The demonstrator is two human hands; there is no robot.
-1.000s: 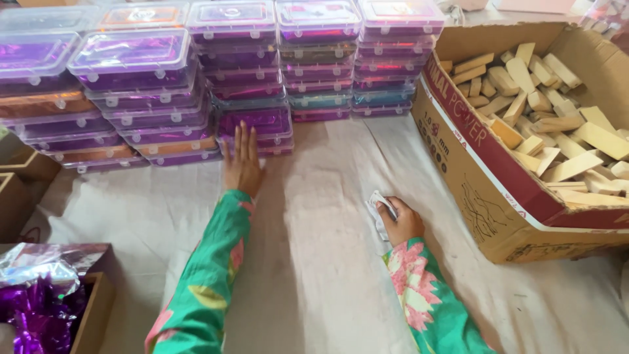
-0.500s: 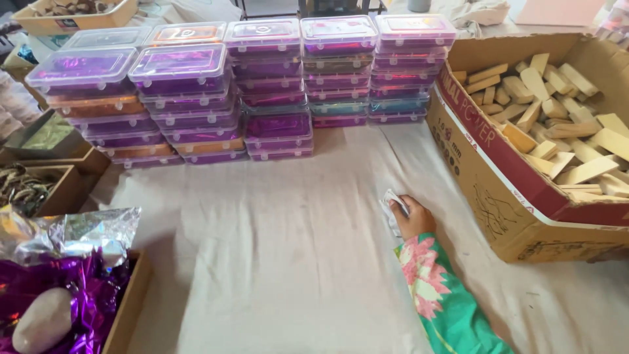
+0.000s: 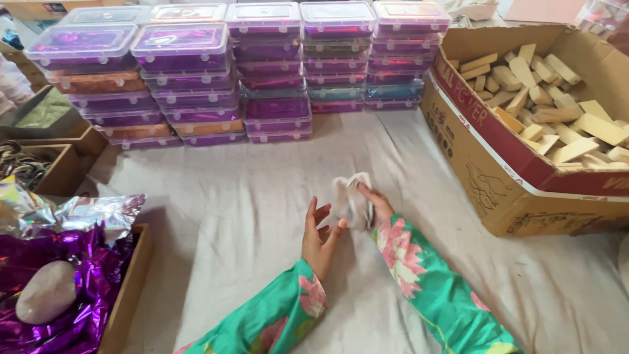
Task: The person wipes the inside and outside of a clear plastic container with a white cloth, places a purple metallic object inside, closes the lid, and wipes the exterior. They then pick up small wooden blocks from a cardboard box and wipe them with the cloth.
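Now left hand (image 3: pixel 321 236) joins right hand's (image 3: pixel 375 208) cloth (image 3: pixel 350 200).

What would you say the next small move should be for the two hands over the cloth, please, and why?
Probably bring the left hand up to grip the pale crumpled piece. The right hand holds it alone, and the left is open beside it, fingertips nearly touching.

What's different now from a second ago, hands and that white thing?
The left hand left the stacked boxes and came back beside the right hand, which has lifted the crumpled white piece off the cloth. The stacks and the carton of wooden blocks stayed put.
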